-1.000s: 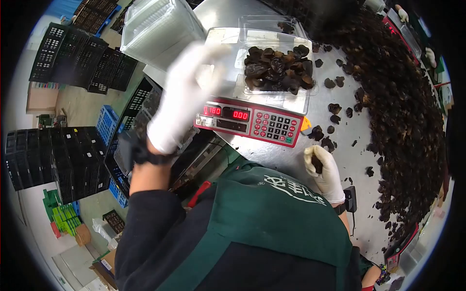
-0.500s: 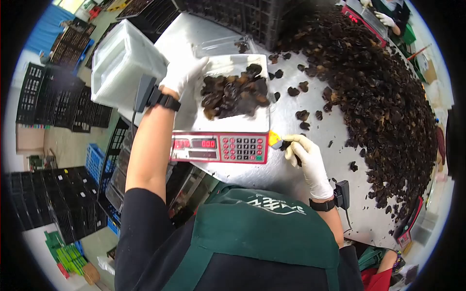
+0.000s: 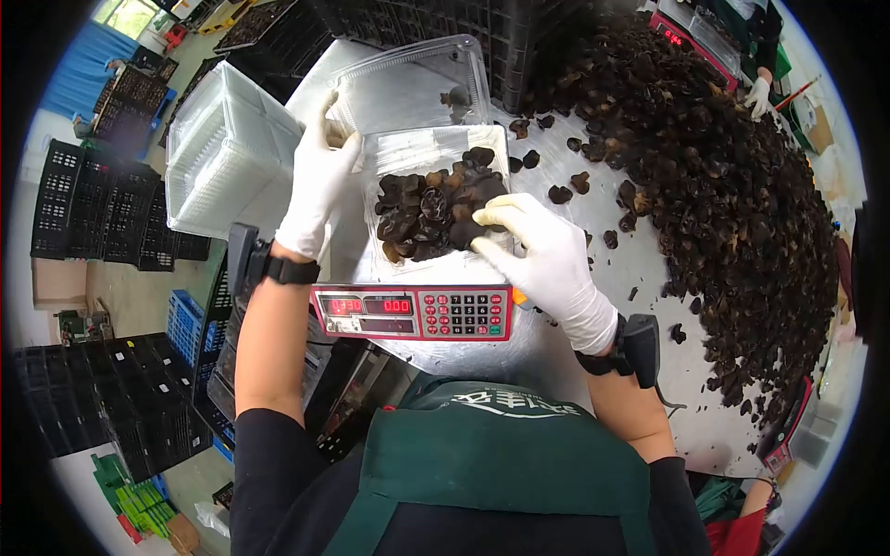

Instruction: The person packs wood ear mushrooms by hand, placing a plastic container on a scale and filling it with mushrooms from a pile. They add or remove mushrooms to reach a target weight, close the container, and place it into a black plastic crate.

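A clear plastic clamshell box [image 3: 369, 153] with its lid [image 3: 399, 88] tipped back sits on the pan of a red-framed weighing scale [image 3: 413, 313]. Dark wood ear mushrooms [image 3: 422, 208] are heaped in the box. My gloved left hand [image 3: 320, 171] is at the left side of the lid, thumb and fingers apart, a fingertip touching the lid's corner. Over the right side of the heap, my gloved right hand [image 3: 542, 255] has thumb and fingers around a dark wood ear piece [image 3: 466, 233]. The scale's red display appears to read 0.330 and 0.00.
A stack of clear boxes [image 3: 209, 157] stands at the left. Black crates [image 3: 445, 42] rise behind the scale. A large pile of wood ears [image 3: 742, 232] covers the table's right, with loose pieces nearer the scale. Another person's gloved hand [image 3: 758, 97] is at the far right.
My right hand has moved from the scale's right edge up onto the heap in the box. My left hand has shifted from the box's rim to the lid, which now stands higher.
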The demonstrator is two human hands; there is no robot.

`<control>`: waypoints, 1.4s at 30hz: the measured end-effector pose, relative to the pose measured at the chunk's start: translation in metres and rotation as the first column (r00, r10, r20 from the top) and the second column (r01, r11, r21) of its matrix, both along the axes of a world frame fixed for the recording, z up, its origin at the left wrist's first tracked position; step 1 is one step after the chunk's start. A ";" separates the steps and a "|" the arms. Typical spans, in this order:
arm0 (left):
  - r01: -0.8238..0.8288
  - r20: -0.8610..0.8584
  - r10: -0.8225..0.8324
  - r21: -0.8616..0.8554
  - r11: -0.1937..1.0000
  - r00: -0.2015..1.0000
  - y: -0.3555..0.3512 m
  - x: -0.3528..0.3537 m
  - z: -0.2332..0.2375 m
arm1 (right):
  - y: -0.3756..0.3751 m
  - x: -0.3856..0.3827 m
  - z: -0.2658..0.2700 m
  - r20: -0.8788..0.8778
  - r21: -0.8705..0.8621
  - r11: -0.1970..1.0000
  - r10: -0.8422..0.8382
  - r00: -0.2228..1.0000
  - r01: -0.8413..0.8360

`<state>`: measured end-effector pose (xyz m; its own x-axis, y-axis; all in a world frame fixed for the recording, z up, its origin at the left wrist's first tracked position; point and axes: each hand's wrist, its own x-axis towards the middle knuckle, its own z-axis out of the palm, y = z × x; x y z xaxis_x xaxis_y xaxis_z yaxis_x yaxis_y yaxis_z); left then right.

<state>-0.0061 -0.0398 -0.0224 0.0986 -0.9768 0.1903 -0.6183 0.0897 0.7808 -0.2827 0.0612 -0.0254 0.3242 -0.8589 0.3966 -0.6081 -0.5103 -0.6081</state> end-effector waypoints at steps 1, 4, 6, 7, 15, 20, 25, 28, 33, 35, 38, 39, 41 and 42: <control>0.039 -0.029 -0.040 -0.028 0.999 0.999 0.007 0.000 0.004 | 0.002 0.000 0.002 -0.049 -0.003 1.000 0.000 0.999 0.000; 0.117 -0.096 -0.123 -0.071 0.991 0.988 0.029 -0.008 0.019 | -0.001 0.008 -0.003 -0.121 -0.026 0.999 -0.049 0.992 0.046; 0.127 -0.060 -0.130 -0.060 0.990 0.990 0.050 -0.012 0.029 | -0.003 0.017 -0.003 -0.146 0.020 0.993 -0.110 0.983 0.114; 0.168 0.005 -0.169 -0.111 0.980 0.986 0.060 -0.014 0.033 | -0.004 0.022 -0.003 -0.135 0.023 0.988 -0.146 0.980 0.151; 0.412 0.446 -0.349 -0.049 0.910 0.824 0.136 -0.011 0.024 | 0.021 -0.019 -0.013 0.363 0.131 0.984 -0.159 0.918 0.118; 0.231 0.432 -0.130 -0.189 0.955 0.893 0.144 -0.021 0.001 | 0.015 -0.021 -0.016 0.389 0.562 0.824 -0.339 0.857 0.072; 0.230 -0.188 -0.209 0.095 0.969 0.960 0.129 -0.018 0.000 | -0.006 -0.010 -0.042 0.668 0.639 0.716 -0.332 0.666 -0.283; 0.237 -0.504 -0.037 0.340 0.910 0.863 0.125 -0.014 0.001 | -0.011 -0.012 -0.036 0.610 0.679 0.695 -0.352 0.709 -0.239; 0.204 -0.775 0.049 0.225 0.953 0.630 0.143 -0.026 -0.017 | 0.002 -0.011 -0.029 0.676 0.657 0.706 -0.396 0.622 -0.265; 0.155 -0.776 0.069 0.211 0.965 0.627 0.147 -0.025 -0.028 | 0.006 -0.010 -0.033 0.697 0.655 0.694 -0.404 0.593 -0.297; 0.111 -0.810 0.114 0.215 0.970 0.576 0.153 -0.022 -0.038 | 0.008 -0.007 -0.039 0.731 0.632 0.699 -0.393 0.558 -0.335; 0.140 -0.793 0.129 0.260 0.955 0.595 0.156 -0.021 -0.037 | 0.010 -0.007 -0.036 0.723 0.632 0.700 -0.380 0.576 -0.332; 0.162 -0.724 0.159 0.352 0.922 0.671 0.164 -0.019 -0.025 | 0.010 -0.015 -0.033 0.699 0.654 0.670 -0.356 0.621 -0.351; 0.155 -0.668 0.173 0.401 0.903 0.724 0.168 -0.018 -0.012 | 0.012 -0.020 -0.033 0.692 0.652 0.666 -0.327 0.644 -0.362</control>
<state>-0.0243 0.1285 -0.0345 0.0482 -0.9397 -0.3386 0.0916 -0.3334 0.9383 -0.3025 0.0736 -0.0588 0.2522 -0.9441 -0.2123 0.2034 0.2662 -0.9422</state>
